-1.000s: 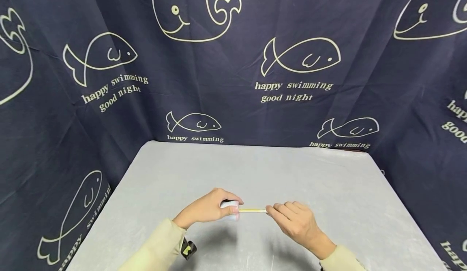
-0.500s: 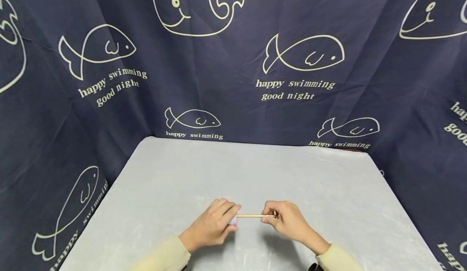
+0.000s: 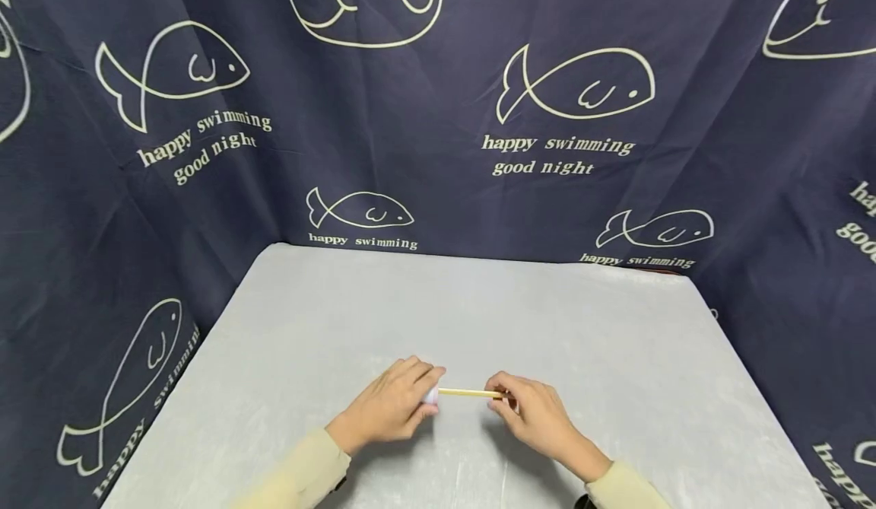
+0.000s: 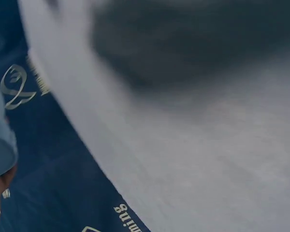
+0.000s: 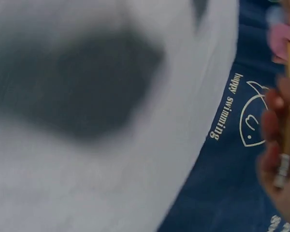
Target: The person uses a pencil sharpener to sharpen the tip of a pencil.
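My left hand (image 3: 386, 402) grips a small rounded pencil sharpener (image 3: 430, 396) over the table. Its pale blue body (image 4: 0, 150) shows at the edge of the left wrist view, and its pink face (image 5: 280, 41) in the right wrist view. A yellow pencil (image 3: 465, 392) runs level from that face to my right hand (image 3: 541, 414). Thumb and curled fingers of the right hand pinch the pencil near its far end, which has a pale metallic band (image 5: 282, 169). The pencil's front end is hidden at the sharpener.
A grey-white cloth covers the table (image 3: 479, 303), and both hands cast shadows on it. Dark blue curtains (image 3: 438, 136) with white fish drawings and lettering stand around the back and sides.
My left hand has turned over the sharpener, its back now facing up. The right-hand fingers have shifted their grip on the pencil. The head view has tilted slightly downward.
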Demonstrator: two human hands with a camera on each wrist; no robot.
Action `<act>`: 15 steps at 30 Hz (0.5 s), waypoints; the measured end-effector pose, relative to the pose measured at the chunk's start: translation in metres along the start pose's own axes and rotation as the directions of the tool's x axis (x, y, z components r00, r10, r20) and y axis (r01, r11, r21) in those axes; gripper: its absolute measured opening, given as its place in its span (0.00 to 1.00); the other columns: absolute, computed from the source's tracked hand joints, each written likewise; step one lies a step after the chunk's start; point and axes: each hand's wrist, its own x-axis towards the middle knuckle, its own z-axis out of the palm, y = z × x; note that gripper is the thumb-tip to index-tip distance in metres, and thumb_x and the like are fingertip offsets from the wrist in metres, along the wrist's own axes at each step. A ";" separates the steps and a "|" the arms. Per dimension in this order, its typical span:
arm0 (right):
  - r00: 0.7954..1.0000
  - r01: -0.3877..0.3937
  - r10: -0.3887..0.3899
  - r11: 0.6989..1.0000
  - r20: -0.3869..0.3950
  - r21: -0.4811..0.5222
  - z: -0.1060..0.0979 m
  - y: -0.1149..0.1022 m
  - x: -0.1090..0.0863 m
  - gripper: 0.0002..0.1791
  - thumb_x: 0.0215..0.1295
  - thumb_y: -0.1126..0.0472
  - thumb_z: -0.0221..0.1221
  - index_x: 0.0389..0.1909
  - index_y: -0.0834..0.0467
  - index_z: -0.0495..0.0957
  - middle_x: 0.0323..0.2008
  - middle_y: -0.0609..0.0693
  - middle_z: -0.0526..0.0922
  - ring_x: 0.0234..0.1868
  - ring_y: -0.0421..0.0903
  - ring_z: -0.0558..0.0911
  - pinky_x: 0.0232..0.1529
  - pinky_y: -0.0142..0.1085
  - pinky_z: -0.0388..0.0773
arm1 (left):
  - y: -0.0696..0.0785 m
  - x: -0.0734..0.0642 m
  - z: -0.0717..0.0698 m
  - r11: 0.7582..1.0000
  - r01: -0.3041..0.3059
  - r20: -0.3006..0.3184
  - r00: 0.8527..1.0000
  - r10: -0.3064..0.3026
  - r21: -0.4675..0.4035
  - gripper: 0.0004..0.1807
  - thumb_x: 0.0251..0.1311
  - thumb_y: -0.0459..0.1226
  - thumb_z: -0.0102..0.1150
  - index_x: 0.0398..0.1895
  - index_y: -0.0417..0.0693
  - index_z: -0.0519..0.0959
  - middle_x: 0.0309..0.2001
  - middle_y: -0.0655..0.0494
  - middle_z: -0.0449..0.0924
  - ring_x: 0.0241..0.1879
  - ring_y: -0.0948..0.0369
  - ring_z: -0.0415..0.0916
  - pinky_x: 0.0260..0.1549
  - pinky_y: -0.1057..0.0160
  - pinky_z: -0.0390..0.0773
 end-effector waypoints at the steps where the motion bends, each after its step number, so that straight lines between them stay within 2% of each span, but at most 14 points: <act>1: 0.994 0.070 -0.076 0.994 -0.074 -0.079 0.001 0.000 0.001 0.08 0.55 0.61 0.66 0.35 0.49 0.79 0.25 0.37 0.80 0.21 0.29 0.70 0.21 0.24 0.66 | -0.001 0.002 -0.006 0.996 0.055 0.043 0.998 -0.052 -0.069 0.25 0.66 0.48 0.51 0.55 0.37 0.75 0.44 0.52 0.80 0.43 0.60 0.75 0.43 0.62 0.76; 2: 0.978 0.133 -0.155 0.979 -0.140 -0.156 0.002 0.000 0.001 0.06 0.57 0.60 0.64 0.36 0.50 0.80 0.27 0.38 0.81 0.22 0.30 0.72 0.22 0.24 0.66 | -0.003 0.005 -0.011 0.984 0.113 0.086 0.991 -0.102 -0.140 0.24 0.64 0.46 0.55 0.56 0.37 0.75 0.45 0.52 0.80 0.44 0.60 0.75 0.45 0.62 0.76; 4: 0.923 0.234 -0.304 0.931 -0.237 -0.281 0.002 0.001 0.004 0.05 0.64 0.59 0.59 0.38 0.53 0.82 0.29 0.40 0.83 0.24 0.34 0.75 0.23 0.25 0.67 | -0.005 0.011 -0.021 0.936 0.224 0.170 0.968 -0.183 -0.270 0.23 0.61 0.42 0.59 0.56 0.37 0.75 0.45 0.51 0.81 0.43 0.60 0.76 0.44 0.62 0.77; 6: 0.858 0.300 -0.418 0.879 -0.297 -0.371 0.000 0.000 0.007 0.11 0.70 0.58 0.52 0.39 0.55 0.83 0.30 0.42 0.83 0.23 0.37 0.75 0.23 0.26 0.66 | -0.007 0.016 -0.028 0.869 0.325 0.258 0.936 -0.239 -0.374 0.21 0.61 0.40 0.58 0.56 0.39 0.76 0.45 0.51 0.82 0.41 0.62 0.76 0.42 0.63 0.77; 7: 0.822 0.325 -0.471 0.849 -0.319 -0.417 -0.001 0.000 0.009 0.13 0.72 0.58 0.50 0.38 0.56 0.83 0.30 0.43 0.82 0.23 0.38 0.75 0.22 0.26 0.65 | -0.009 0.019 -0.031 0.832 0.361 0.299 0.921 -0.248 -0.422 0.20 0.62 0.39 0.58 0.55 0.40 0.77 0.43 0.52 0.82 0.40 0.63 0.76 0.41 0.64 0.77; 9: 0.755 0.368 -0.558 0.795 -0.344 -0.483 -0.004 -0.002 0.011 0.16 0.73 0.60 0.47 0.36 0.57 0.83 0.28 0.44 0.81 0.21 0.38 0.73 0.21 0.25 0.62 | -0.012 0.025 -0.036 0.755 0.413 0.378 0.896 -0.235 -0.509 0.17 0.64 0.39 0.56 0.53 0.41 0.78 0.42 0.52 0.84 0.39 0.64 0.76 0.42 0.64 0.77; 12: 0.669 0.409 -0.646 0.732 -0.367 -0.545 -0.010 -0.008 0.014 0.16 0.72 0.59 0.48 0.30 0.58 0.83 0.23 0.43 0.78 0.17 0.36 0.67 0.19 0.22 0.55 | -0.017 0.032 -0.038 0.649 0.458 0.477 0.864 -0.163 -0.607 0.15 0.66 0.39 0.53 0.48 0.40 0.81 0.40 0.52 0.85 0.40 0.66 0.77 0.45 0.66 0.76; 14: 0.635 0.428 -0.669 0.721 -0.387 -0.545 -0.008 -0.012 0.016 0.18 0.72 0.58 0.50 0.26 0.58 0.83 0.19 0.42 0.76 0.16 0.34 0.62 0.17 0.19 0.52 | -0.019 0.033 -0.038 0.605 0.480 0.517 0.846 -0.129 -0.635 0.14 0.67 0.40 0.53 0.45 0.40 0.82 0.41 0.51 0.85 0.42 0.66 0.77 0.47 0.67 0.74; 15: 0.633 0.429 -0.664 0.728 -0.397 -0.534 -0.006 -0.012 0.016 0.18 0.72 0.56 0.50 0.25 0.57 0.83 0.18 0.42 0.75 0.15 0.33 0.61 0.17 0.19 0.51 | -0.019 0.033 -0.038 0.600 0.481 0.522 0.844 -0.120 -0.639 0.14 0.66 0.39 0.53 0.44 0.40 0.82 0.40 0.51 0.85 0.42 0.67 0.77 0.47 0.67 0.74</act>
